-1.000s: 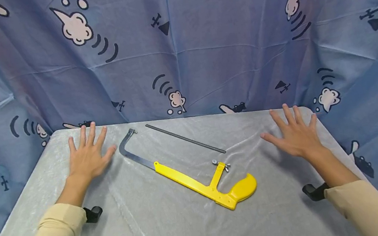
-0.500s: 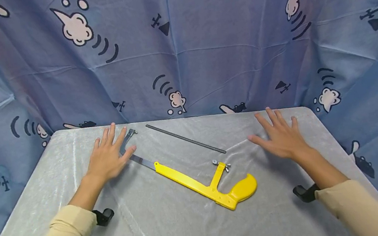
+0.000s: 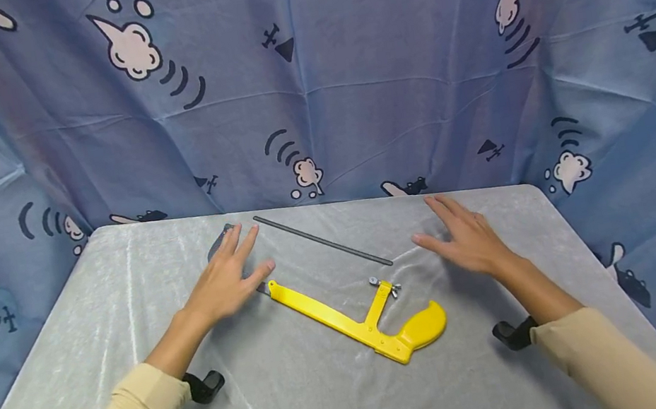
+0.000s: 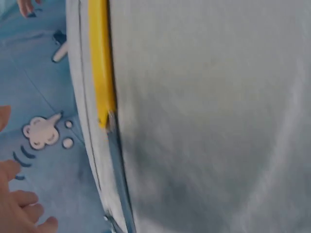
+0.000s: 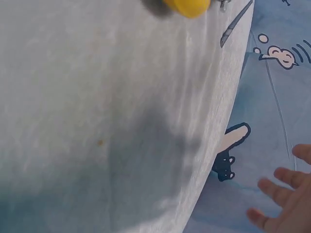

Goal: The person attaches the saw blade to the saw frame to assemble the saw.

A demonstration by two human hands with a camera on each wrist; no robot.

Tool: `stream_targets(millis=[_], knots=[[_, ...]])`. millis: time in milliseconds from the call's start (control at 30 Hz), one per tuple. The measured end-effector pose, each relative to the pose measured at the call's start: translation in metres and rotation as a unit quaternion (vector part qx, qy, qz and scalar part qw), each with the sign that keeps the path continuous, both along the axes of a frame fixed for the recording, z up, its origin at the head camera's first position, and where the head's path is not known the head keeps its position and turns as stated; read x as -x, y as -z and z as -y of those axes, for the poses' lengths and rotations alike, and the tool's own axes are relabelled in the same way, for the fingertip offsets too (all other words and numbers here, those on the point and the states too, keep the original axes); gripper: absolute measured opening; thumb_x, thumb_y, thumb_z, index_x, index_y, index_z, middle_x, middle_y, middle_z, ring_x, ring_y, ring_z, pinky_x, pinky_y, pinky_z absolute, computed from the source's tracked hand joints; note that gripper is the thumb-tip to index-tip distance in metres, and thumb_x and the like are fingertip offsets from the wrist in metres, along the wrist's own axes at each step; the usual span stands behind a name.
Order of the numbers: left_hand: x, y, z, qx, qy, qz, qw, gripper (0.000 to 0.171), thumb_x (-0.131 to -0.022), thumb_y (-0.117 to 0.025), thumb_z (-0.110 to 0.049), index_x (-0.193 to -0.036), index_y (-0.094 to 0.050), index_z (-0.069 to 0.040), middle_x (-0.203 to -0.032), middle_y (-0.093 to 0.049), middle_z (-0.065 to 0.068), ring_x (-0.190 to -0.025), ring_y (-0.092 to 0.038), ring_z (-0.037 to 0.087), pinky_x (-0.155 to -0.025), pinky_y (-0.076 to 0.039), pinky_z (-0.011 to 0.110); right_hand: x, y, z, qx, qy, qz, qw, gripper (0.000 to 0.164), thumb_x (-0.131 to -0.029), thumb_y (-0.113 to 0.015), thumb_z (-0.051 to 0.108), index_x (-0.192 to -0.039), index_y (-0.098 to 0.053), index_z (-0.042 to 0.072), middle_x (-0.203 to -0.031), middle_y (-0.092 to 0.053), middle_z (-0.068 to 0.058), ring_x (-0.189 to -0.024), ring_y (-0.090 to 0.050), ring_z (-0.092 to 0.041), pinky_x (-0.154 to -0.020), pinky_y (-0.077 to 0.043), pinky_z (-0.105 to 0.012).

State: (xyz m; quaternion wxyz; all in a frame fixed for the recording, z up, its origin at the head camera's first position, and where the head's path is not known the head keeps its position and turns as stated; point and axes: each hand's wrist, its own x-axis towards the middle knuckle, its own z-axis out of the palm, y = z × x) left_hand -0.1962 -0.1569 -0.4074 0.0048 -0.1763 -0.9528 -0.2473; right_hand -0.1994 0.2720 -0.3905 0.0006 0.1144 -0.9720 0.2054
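Observation:
A hacksaw frame (image 3: pixel 326 313) with a yellow handle and a bent metal front lies slantwise on the grey cloth-covered table (image 3: pixel 309 408). Behind it lies a thin dark rod (image 3: pixel 322 240), roughly parallel to the frame. Over the metal front end hovers my left hand (image 3: pixel 223 282), fingers spread, hiding part of that metal; it grips nothing. My right hand (image 3: pixel 468 244) is held above the table, right of the rod's near end, fingers extended and holding nothing. In the left wrist view the yellow bar (image 4: pixel 101 58) and metal arm show beside the left fingers (image 4: pixel 24 198).
A wing nut (image 3: pixel 394 290) sits on the short yellow post of the frame. Behind the table hangs a blue patterned curtain (image 3: pixel 388 95). Black curved pieces (image 3: pixel 205 387) stick out at both cuffs.
My left hand has moved right, from beside the frame's metal front to over it. My right hand has moved left, closer to the rod. The frame and rod lie still.

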Motion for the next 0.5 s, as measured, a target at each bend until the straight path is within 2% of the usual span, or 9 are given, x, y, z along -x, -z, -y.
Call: stream_targets(millis=[133, 233, 333, 433, 500], knots=[[-0.004, -0.004, -0.013, -0.059, 0.006, 0.034, 0.9977, 0.084, -0.095, -0.059, -0.053, -0.159, -0.021, -0.016, -0.164, -0.013, 0.018, -0.149, -0.016, 0.04, -0.111, -0.024, 0.066, 0.005, 0.001, 0.005, 0.089, -0.007, 0.023, 0.996, 0.083, -0.095, -0.059, 0.052, -0.157, -0.025, 0.01, -0.157, -0.03, -0.022, -0.139, -0.034, -0.044, -0.105, -0.029, -0.069], [-0.004, -0.007, -0.021, -0.1, 0.021, 0.044, 0.9938, 0.087, -0.092, -0.067, -0.046, -0.158, -0.024, -0.01, -0.161, -0.023, 0.019, -0.147, -0.024, 0.038, -0.114, -0.025, 0.058, 0.008, 0.002, 0.009, 0.151, -0.017, 0.042, 0.987, 0.08, -0.095, -0.065, 0.045, -0.156, -0.029, 0.007, -0.15, -0.04, -0.023, -0.132, -0.045, -0.042, -0.105, -0.036, -0.062], [-0.004, -0.006, -0.029, -0.132, 0.039, 0.06, 0.9887, 0.086, -0.09, -0.071, -0.04, -0.156, -0.029, -0.005, -0.157, -0.033, 0.017, -0.143, -0.034, 0.038, -0.114, -0.03, 0.052, 0.011, 0.005, 0.011, 0.187, -0.027, 0.055, 0.981, 0.075, -0.094, -0.068, 0.038, -0.153, -0.035, 0.004, -0.145, -0.047, -0.023, -0.127, -0.052, -0.04, -0.104, -0.04, -0.058], [-0.004, -0.004, -0.035, -0.171, 0.051, 0.1, 0.9789, 0.082, -0.089, -0.073, -0.034, -0.154, -0.033, -0.004, -0.155, -0.038, 0.016, -0.137, -0.042, 0.037, -0.111, -0.036, 0.048, 0.014, 0.005, 0.013, 0.211, -0.032, 0.067, 0.975, 0.069, -0.094, -0.069, 0.034, -0.15, -0.041, 0.003, -0.14, -0.053, -0.023, -0.122, -0.056, -0.039, -0.101, -0.045, -0.055], [-0.004, -0.001, -0.04, -0.202, 0.062, 0.136, 0.9679, 0.079, -0.09, -0.073, -0.03, -0.153, -0.034, -0.002, -0.154, -0.039, 0.018, -0.135, -0.046, 0.037, -0.109, -0.039, 0.046, 0.016, 0.006, 0.014, 0.226, -0.029, 0.078, 0.971, 0.066, -0.095, -0.068, 0.034, -0.148, -0.044, 0.003, -0.137, -0.056, -0.022, -0.12, -0.057, -0.038, -0.099, -0.047, -0.053]])
